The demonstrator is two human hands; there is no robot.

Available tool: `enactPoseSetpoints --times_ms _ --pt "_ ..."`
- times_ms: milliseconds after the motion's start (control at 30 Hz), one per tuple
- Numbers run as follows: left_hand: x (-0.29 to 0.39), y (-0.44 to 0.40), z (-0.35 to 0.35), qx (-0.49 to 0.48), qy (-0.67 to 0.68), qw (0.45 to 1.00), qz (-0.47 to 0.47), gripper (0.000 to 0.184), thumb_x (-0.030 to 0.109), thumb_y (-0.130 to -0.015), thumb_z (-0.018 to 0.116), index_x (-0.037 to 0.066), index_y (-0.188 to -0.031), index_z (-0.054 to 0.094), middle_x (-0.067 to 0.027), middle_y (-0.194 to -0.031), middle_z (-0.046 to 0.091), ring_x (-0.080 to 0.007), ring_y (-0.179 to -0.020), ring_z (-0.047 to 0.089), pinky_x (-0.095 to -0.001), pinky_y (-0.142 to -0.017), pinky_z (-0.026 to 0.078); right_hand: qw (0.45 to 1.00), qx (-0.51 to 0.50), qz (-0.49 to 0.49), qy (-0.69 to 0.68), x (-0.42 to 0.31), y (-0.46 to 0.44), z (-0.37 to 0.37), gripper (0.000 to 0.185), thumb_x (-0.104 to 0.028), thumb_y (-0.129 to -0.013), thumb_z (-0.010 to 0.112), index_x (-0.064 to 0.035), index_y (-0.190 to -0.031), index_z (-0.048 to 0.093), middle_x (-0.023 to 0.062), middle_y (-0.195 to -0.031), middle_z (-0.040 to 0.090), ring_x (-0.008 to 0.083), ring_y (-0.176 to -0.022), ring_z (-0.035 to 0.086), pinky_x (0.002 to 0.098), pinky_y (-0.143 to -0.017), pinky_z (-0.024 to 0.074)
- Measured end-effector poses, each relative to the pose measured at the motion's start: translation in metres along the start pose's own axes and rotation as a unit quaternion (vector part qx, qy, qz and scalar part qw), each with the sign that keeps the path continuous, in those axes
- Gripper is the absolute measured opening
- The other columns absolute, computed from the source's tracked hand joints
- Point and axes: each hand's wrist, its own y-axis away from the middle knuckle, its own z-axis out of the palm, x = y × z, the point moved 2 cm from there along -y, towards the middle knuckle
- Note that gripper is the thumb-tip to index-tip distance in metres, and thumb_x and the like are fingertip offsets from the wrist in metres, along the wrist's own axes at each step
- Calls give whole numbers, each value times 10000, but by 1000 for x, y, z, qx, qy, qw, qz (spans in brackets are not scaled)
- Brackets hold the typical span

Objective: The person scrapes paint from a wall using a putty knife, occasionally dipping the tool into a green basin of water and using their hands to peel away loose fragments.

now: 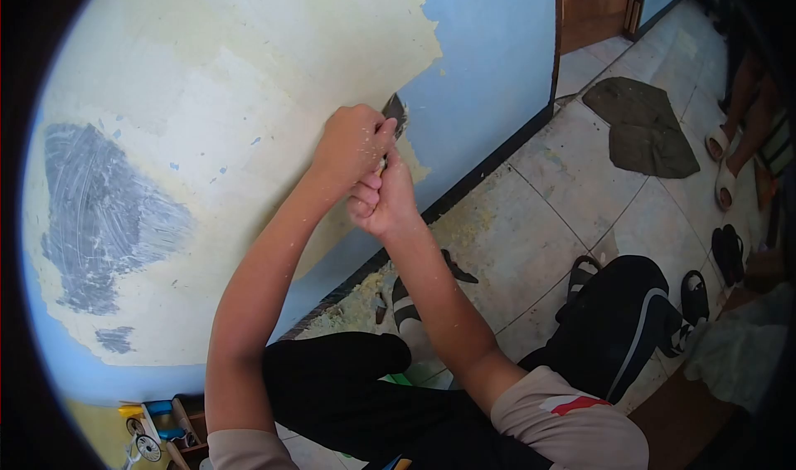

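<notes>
Both of my hands are closed around a scraper (396, 112), whose flat metal blade points up and presses against the wall (290, 63). The blade meets the edge where blue paint (473, 63) borders a bare, pale cream patch. My left hand (352, 142) is on the upper side of the tool, with its knuckles toward me. Just below and to the right, my right hand (388, 198) wraps the handle, which is mostly hidden by my fingers. Small pale specks dot my hands and forearms.
A grey smeared patch (99, 213) marks the wall at left. Paint flakes (348, 308) lie along the dark baseboard (489, 167). On the tiles are a dark cloth (643, 126) and several sandals (692, 296). Another person's slippered feet (725, 184) are at right; a toy bicycle (145, 441) stands lower left.
</notes>
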Motion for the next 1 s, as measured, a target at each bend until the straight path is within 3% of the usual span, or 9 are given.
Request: enactPoseSetpoints --times_ms 67,133,200,267,367,700,900,1000 --pt "-4 -10 14 90 -101 986 93 308 211 -902 640 -47 -740 689 -185 -560 599 -279 -458 604 -384 -514 491 1000 -21 -3 6 -4 -1 2 575 -687 -968 390 -207 -670 499 -70 -468 357 86 -341 328 244 -317 186" --pt "-1 -4 9 87 -107 987 78 304 209 -897 641 -49 -742 687 -198 -579 604 -309 -493 611 -396 -542 501 999 -39 -9 13 -3 2 8 577 -688 -968 388 -207 -671 502 -70 -469 358 88 -341 325 246 -318 188" --pt "2 4 -3 79 -116 988 66 301 206 -892 642 -52 -744 685 -211 -597 610 -338 -527 618 -408 -571 510 999 12 -11 42 10 4 10 579 -694 -966 383 -210 -659 470 -72 -470 347 87 -343 320 250 -323 190" --pt "-3 10 -13 -39 -43 998 -38 293 206 -877 658 -54 -743 684 -223 -614 612 -365 -563 618 -420 -593 513 999 31 -3 41 17 5 4 580 -693 -967 383 -211 -650 444 -70 -470 340 89 -341 316 252 -325 188" --pt "-11 5 -5 4 -111 993 30 288 200 -868 670 -54 -733 684 -213 -591 606 -345 -528 612 -411 -559 504 998 44 16 42 15 7 0 581 -687 -970 383 -212 -635 398 -68 -470 329 94 -335 310 254 -328 178" --pt "-2 4 -3 2 -101 995 18 293 203 -859 682 -50 -710 679 -196 -556 586 -323 -486 580 -395 -529 481 999 -7 44 25 5 7 -10 591 -693 -961 403 -216 -613 388 -68 -450 322 100 -316 298 251 -329 160" --pt "-7 12 -7 -1 -83 996 10 324 210 -860 680 -59 -684 647 -198 -548 574 -323 -476 570 -401 -522 475 996 61 22 58 17 13 -3 608 -728 -938 413 -223 -601 388 -65 -445 317 95 -310 278 255 -325 153" --pt "-8 10 -1 -12 -75 997 21 291 164 -870 650 -60 -686 636 -230 -583 598 -373 -541 621 -429 -570 519 994 63 33 82 2 11 -17 625 -755 -917 416 -223 -592 377 -67 -443 313 92 -308 261 253 -322 155"
